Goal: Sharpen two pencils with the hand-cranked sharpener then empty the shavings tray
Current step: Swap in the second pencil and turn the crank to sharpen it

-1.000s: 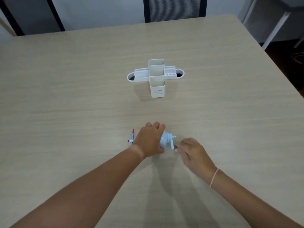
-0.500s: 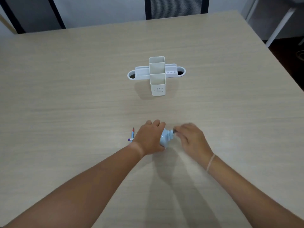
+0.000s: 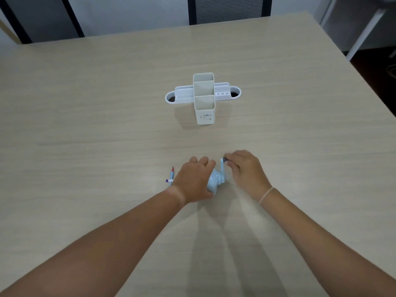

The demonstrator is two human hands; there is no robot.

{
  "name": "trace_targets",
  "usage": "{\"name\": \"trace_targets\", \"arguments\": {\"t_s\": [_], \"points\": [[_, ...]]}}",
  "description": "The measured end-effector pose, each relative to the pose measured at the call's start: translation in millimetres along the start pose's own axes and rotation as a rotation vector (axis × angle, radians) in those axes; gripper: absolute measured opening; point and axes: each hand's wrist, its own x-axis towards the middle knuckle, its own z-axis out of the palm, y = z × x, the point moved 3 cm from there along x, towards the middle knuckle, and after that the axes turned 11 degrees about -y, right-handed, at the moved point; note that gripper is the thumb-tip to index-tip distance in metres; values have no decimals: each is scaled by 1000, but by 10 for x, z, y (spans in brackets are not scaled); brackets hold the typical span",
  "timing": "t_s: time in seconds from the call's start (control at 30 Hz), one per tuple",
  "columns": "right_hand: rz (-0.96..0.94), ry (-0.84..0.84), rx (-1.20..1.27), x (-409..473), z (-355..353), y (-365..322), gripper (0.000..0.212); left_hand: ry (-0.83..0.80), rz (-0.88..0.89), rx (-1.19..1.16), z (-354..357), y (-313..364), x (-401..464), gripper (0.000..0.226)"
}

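On the table (image 3: 85, 125), left hand (image 3: 194, 179) grips one sharpener (image 3: 215, 182), right hand (image 3: 246, 168) pinches its crank (image 3: 222, 165).

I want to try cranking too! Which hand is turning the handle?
The right hand, wearing a wristband, pinches the crank handle. The left hand just grips the blue sharpener.

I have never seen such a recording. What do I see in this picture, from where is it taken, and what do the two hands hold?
The camera sits on a person's head and looks down at their bare hands over a pale wooden table. The left hand grips the body of a light blue hand-cranked sharpener and steadies it. The right hand pinches the crank handle. A pencil pokes out to the left, partly hidden behind the left hand. Farther away stands a white desk organizer; the compartments that show look empty.
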Motion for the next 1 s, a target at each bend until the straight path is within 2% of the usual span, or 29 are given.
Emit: {"name": "trace_targets", "arguments": {"t_s": [0.1,0.13,0.23,0.4,0.5,0.63,0.67,0.73,0.83,0.93,1.0], "points": [[125,-198,-10,15,297,208,17,-2,-8,-15,4,3,-1,54],[112,-215,-29,-142,383,215,20,-2,-12,-11,4,1,-3,55],[-35,-153,68,-648,381,57,29,-12,-5,-11,18,-4,-2,56],[-148,13,29,-478,105,-1,31,-5,-36,-65,-51,-41,25,58],[-154,3,34,-559,129,-38,30,5,-27,-16,-18,-40,19,55],[-124,85,56,-317,-19,-154,29,4,-15,-19,-4,-44,21,56],[-70,77,55,-139,-31,-116,26,1,-14,-15,-5,-42,25,56],[39,-41,27,150,47,23,21,5,-13,-4,-1,-45,31,57],[84,-175,-30,-27,360,190,30,13,-24,-12,9,-61,29,58],[-26,-145,72,-627,337,-2,31,23,-13,-13,23,-58,14,58],[-107,-19,101,-662,164,-125,28,19,-7,0,33,-44,9,57]]}}
